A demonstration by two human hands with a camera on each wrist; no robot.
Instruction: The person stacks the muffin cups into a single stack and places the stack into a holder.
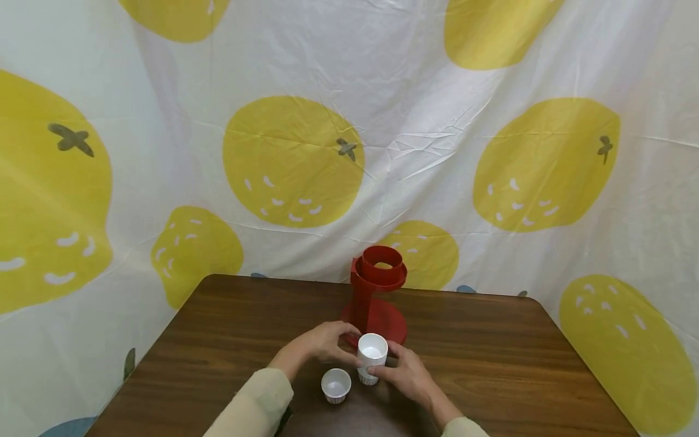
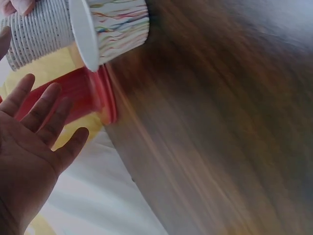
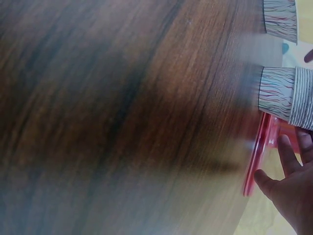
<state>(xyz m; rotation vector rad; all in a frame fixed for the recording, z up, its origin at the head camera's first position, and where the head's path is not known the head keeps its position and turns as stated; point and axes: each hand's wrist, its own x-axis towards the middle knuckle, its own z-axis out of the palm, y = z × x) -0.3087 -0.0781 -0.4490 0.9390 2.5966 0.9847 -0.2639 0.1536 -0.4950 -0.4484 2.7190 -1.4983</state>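
Note:
A stack of white paper cups (image 1: 367, 374) with wavy coloured lines near its base is upright in front of the red stand. My right hand (image 1: 406, 373) holds its right side, thumb at the front and fingers behind. On the other side my left hand (image 1: 323, 346) is beside the stack; in the left wrist view its fingers (image 2: 44, 105) are spread and straight. A single paper cup (image 1: 335, 388) stands mouth up just left of the stack, apart from both hands. In the right wrist view, the stack's nested rims (image 3: 304, 95) show above the right fingertips.
Behind the stack stands a red stand (image 1: 360, 303) with a round base and a ring-shaped holder (image 1: 384, 276) on top. All this is on a dark wooden table (image 1: 246, 315). A lemon-print cloth (image 1: 409, 152) hangs behind the table.

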